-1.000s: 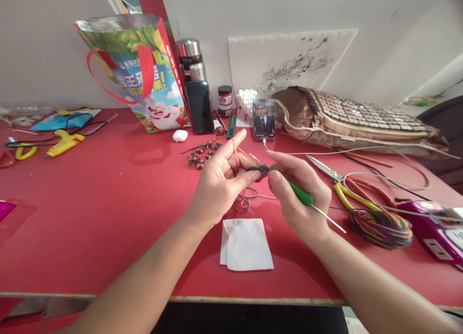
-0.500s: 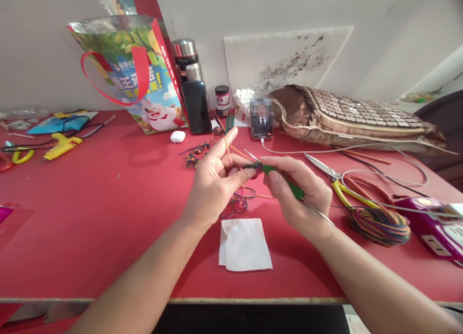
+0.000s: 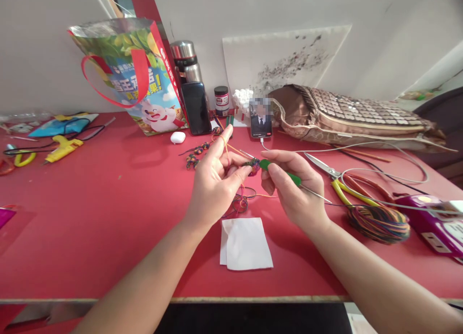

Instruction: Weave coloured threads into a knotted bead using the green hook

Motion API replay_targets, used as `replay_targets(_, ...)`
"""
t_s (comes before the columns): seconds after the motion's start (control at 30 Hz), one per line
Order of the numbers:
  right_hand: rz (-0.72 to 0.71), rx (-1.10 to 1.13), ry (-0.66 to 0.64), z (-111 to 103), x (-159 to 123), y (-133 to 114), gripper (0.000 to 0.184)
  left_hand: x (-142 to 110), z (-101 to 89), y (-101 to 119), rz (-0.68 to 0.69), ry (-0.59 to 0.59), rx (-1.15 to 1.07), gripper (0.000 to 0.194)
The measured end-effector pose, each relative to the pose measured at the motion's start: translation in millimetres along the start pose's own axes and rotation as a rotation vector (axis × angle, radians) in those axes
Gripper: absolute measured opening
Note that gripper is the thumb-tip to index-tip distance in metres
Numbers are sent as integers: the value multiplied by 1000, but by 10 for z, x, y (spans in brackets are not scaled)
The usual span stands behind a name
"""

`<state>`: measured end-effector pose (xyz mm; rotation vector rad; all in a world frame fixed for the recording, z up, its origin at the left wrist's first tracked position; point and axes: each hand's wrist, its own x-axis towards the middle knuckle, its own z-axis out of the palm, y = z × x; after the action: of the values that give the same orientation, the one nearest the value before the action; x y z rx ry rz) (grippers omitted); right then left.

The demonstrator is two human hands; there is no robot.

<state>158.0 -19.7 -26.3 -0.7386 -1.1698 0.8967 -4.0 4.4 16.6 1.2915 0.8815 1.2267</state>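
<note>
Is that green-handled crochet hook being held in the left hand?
No, the right hand holds the green-handled crochet hook, while the left hand pinches the multicoloured crochet piece.

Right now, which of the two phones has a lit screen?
The phone with the white plug attached; the other phone, beside the colourful bag, has a dark screen.

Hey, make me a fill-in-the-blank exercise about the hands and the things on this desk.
The right hand holds a crochet hook with a ____ handle.
An orange strand loops over the raised ____ finger of the left hand.
The multicoloured cord bundle lies nearer the ____ hand.
The glue gun on the desk's left side is ____.

Missing words: green; index; right; yellow.
</note>
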Motion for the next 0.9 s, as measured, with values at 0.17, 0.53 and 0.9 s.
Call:
replay_targets(0.17,-6,47,-6,6,-16,42,12,-1,7,1,-33,38,-14,93)
replay_targets(0.53,-30,-124,-80,-21,-21,-80,12,15,-24,16,-43,-1,-10,95)
replay_targets(0.9,-58,-171,95,104,-128,-2,18,4,0,-35,-62,-6,-116,84)
